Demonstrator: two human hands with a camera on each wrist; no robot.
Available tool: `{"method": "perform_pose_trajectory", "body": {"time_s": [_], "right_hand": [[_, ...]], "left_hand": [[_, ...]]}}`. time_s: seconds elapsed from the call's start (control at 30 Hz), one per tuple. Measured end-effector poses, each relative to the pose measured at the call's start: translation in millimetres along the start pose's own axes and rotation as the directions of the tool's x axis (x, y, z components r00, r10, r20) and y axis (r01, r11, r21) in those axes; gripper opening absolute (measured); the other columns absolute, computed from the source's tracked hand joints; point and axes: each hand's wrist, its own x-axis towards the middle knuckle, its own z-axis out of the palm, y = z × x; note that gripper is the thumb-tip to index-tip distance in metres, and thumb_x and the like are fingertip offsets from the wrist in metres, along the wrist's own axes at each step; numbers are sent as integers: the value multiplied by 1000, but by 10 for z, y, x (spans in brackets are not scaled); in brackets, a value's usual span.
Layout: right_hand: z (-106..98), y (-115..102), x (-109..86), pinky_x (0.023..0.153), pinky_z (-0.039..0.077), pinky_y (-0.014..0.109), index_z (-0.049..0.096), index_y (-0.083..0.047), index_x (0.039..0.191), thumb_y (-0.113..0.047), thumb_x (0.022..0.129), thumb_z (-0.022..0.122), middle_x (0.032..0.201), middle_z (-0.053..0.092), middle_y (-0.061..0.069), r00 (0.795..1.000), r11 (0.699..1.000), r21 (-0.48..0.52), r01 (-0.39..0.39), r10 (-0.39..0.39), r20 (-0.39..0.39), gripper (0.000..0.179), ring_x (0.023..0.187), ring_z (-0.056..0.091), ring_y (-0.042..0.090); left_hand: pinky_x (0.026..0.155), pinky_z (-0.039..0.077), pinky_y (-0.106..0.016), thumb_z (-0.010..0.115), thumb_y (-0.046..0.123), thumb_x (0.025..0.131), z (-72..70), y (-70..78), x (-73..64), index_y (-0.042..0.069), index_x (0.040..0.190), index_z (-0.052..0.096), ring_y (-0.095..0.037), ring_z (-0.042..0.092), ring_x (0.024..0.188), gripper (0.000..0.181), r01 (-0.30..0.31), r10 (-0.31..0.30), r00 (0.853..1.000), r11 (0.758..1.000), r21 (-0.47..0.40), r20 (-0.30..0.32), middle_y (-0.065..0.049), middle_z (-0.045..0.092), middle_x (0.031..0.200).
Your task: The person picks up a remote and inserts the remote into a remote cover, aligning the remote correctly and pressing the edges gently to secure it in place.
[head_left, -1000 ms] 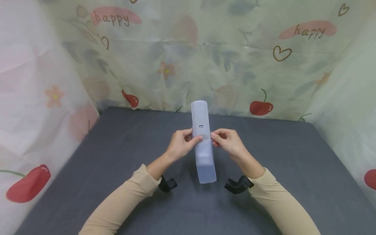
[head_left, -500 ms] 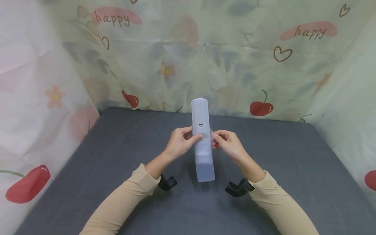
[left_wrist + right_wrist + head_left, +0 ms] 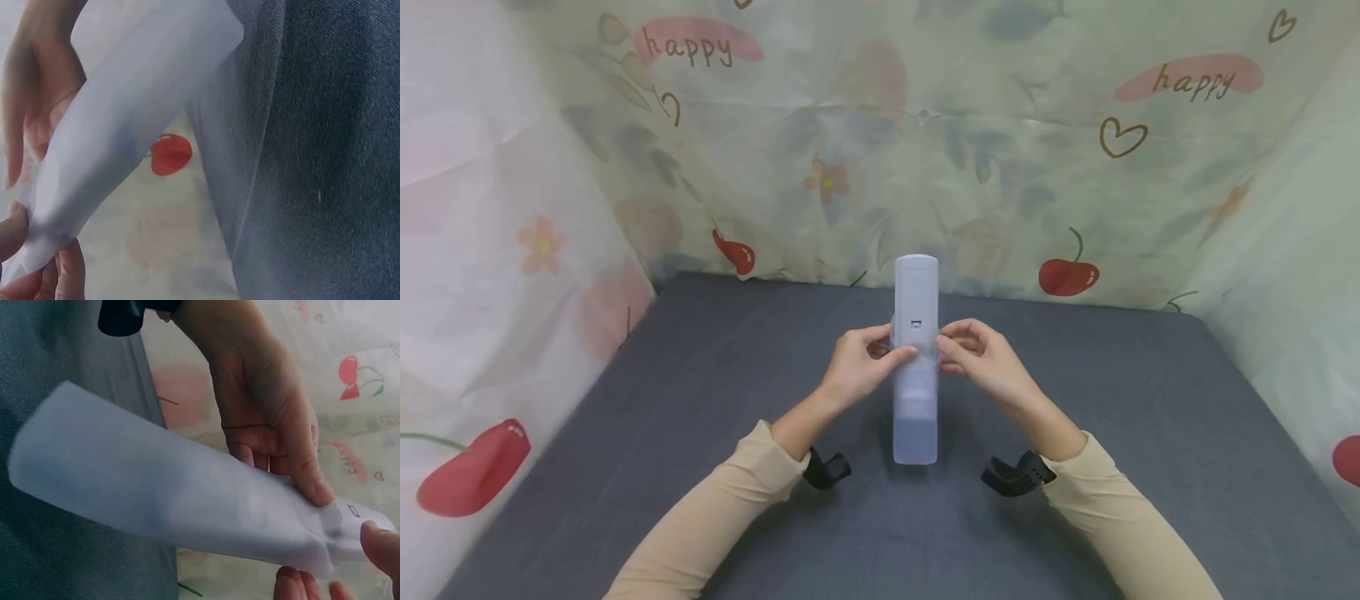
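Note:
In the head view a long white device point(image 3: 916, 292) with a small port on its face is held up over the table. Its lower part point(image 3: 915, 437) is translucent and boxy. My left hand point(image 3: 857, 367) grips it from the left, thumb across the front face and fingers behind. At the right edge, my right hand point(image 3: 981, 358) pinches with thumb and curled fingers. The left wrist view shows the pale body point(image 3: 119, 125) slanting across, its lower end blurred. In the right wrist view the port point(image 3: 354, 510) lies between the two thumbs.
A dark grey cloth-covered table point(image 3: 760, 533) spreads under the hands. Printed curtains point(image 3: 820, 125) enclose the back and both sides. Black wrist mounts point(image 3: 1018, 475) hang below both sleeves.
The device has turned from a slight lean to nearly upright, its lower end swinging left. My right hand has shifted slightly at its edge; the left hand keeps its grip.

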Motion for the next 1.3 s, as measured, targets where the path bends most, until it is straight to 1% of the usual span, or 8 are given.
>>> {"method": "perform_pose_trajectory", "body": {"time_s": [0.17, 0.37, 0.6, 0.73, 0.87, 0.93, 1.17, 1.3], "right_hand": [[-14, -61, 34, 82, 55, 39, 40, -6, 132, -27, 93, 58, 120, 58, 27, 997, 998, 23, 50, -49, -54, 48, 96, 65, 18], [-6, -70, 68, 76, 57, 39, 49, -6, 130, -26, 91, 61, 116, 58, 23, 996, 999, 5, 40, -40, -76, 46, 92, 64, 17], [10, -70, 92, 77, 57, 41, 50, -7, 129, -27, 90, 62, 115, 57, 20, 996, 1000, 7, 16, -15, -87, 45, 92, 64, 19], [-2, -90, 91, 78, 56, 41, 49, -8, 129, -30, 91, 61, 119, 56, 22, 996, 1000, -13, -1, 0, -86, 46, 94, 64, 22], [-39, -97, 91, 77, 56, 39, 47, -7, 129, -30, 91, 60, 122, 56, 23, 995, 1000, -6, -11, 10, -100, 46, 94, 63, 19], [-61, -97, 91, 77, 57, 38, 47, -6, 129, -30, 92, 59, 123, 57, 24, 994, 1000, 2, -10, 10, -105, 46, 91, 64, 16], [-102, -115, 91, 75, 57, 37, 46, -4, 127, -28, 93, 58, 120, 57, 24, 995, 1000, 11, 14, -13, -94, 44, 84, 65, 10], [-103, -115, 93, 75, 57, 40, 45, -2, 128, -26, 93, 57, 118, 56, 23, 997, 999, -15, 42, -42, -61, 44, 87, 64, 14]], "left_hand": [[65, 55, -27, 72, 19, 82, 37, 4, 1, 2, 116, 65, -23, 68, 78, 39, -7, 7, 1000, 1000, 16, 19, -15, 72, 98], [67, 56, -29, 74, 21, 80, 66, 10, -2, 4, 115, 66, -24, 69, 80, 39, 20, -20, 1000, 1000, -1, 24, -13, 72, 102], [68, 56, -29, 75, 21, 78, 98, -2, -7, 5, 115, 66, -24, 69, 81, 42, 28, -27, 999, 999, -34, 18, -13, 72, 101], [72, 56, -30, 73, 19, 80, 100, -31, -7, 6, 117, 65, -24, 69, 87, 40, 72, -66, 997, 987, -143, 47, -14, 70, 106], [80, 56, -33, 65, 18, 88, 83, -63, 7, 3, 120, 62, -25, 66, 101, 36, 151, -129, 987, 949, -276, 96, -17, 66, 116], [82, 55, -33, 63, 17, 90, 71, -79, 3, 0, 119, 62, -23, 66, 102, 34, 181, -155, 982, 936, -301, 107, -18, 65, 117], [77, 57, -31, 64, 11, 88, 72, -118, -33, -5, 106, 67, -8, 66, 77, 24, 236, -217, 972, 906, -350, 94, -20, 69, 100], [72, 57, -29, 65, 10, 87, 100, -104, -45, -7, 101, 68, -4, 62, 68, 21, 216, -215, 976, 911, -350, 42, -18, 69, 91]]}}
